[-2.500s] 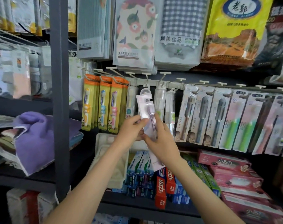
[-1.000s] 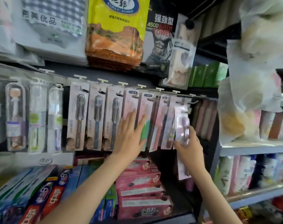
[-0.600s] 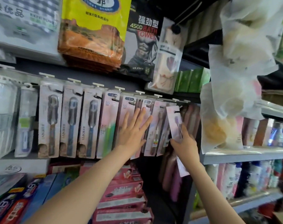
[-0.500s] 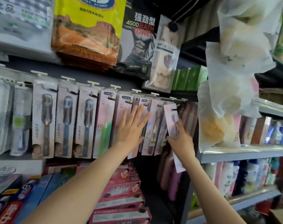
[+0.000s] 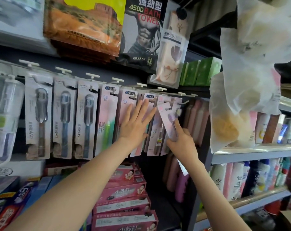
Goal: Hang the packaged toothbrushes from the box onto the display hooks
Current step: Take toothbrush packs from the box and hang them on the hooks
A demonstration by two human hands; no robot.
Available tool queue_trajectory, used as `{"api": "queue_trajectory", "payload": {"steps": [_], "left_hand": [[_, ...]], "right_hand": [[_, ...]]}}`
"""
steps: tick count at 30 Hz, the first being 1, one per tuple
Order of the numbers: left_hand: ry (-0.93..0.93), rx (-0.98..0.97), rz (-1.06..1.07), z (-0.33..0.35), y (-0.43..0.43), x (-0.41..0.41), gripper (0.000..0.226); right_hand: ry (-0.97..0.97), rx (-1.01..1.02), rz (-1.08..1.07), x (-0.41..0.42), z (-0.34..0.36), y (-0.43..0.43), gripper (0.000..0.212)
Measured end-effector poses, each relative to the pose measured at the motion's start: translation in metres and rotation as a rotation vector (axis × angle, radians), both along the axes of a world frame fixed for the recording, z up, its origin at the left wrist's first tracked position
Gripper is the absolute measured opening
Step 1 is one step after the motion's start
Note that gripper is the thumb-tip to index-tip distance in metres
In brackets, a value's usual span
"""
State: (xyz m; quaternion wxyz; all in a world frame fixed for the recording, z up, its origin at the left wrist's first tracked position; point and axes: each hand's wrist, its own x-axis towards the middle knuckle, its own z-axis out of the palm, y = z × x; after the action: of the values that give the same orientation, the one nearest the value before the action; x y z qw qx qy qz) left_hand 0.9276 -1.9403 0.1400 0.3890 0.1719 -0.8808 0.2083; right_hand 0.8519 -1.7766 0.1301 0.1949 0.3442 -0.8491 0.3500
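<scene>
My right hand (image 5: 183, 142) grips a pink-carded packaged toothbrush (image 5: 168, 120) with a purple head, tilted, its top hole up at the end of a white display hook (image 5: 183, 102) near the right end of the row. My left hand (image 5: 135, 124) lies flat, fingers spread, pressing on the hanging pink toothbrush packs (image 5: 128, 104) just left of it. More carded toothbrushes (image 5: 87, 119) hang on hooks further left. The box is out of view.
Red toothpaste cartons (image 5: 124, 194) are stacked on the shelf below. Bath towel packs (image 5: 141, 27) hang above. White plastic bags (image 5: 251, 67) hang at right over a grey shelf (image 5: 251, 152) with bottles. Pink packs (image 5: 196, 120) hang behind the hook row's right end.
The view swung right along the hook row. My right hand carried the pack to the row's right end and raised it toward a hook; my left hand came to press flat on the hanging packs.
</scene>
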Motion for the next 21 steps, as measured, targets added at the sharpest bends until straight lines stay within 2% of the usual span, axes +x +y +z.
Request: {"api": "queue_trajectory", "payload": {"steps": [5, 10, 14, 19, 21], "left_hand": [[0.043, -0.062, 0.015, -0.005, -0.008, -0.004, 0.105], [0.022, -0.085, 0.005, -0.006, -0.014, -0.009, 0.104], [0.061, -0.13, 0.043, -0.009, -0.017, -0.007, 0.111], [0.073, -0.174, 0.07, -0.012, -0.016, -0.006, 0.104], [0.087, -0.174, 0.102, -0.014, -0.016, -0.006, 0.109]], "right_hand": [[0.075, -0.02, -0.038, -0.001, 0.008, -0.015, 0.08], [0.032, -0.018, -0.157, -0.006, 0.011, -0.031, 0.078], [0.003, -0.016, -0.164, -0.008, 0.013, -0.044, 0.076], [-0.046, -0.069, -0.163, -0.01, 0.011, -0.068, 0.076], [-0.034, -0.068, -0.177, -0.01, 0.006, -0.077, 0.078]]}}
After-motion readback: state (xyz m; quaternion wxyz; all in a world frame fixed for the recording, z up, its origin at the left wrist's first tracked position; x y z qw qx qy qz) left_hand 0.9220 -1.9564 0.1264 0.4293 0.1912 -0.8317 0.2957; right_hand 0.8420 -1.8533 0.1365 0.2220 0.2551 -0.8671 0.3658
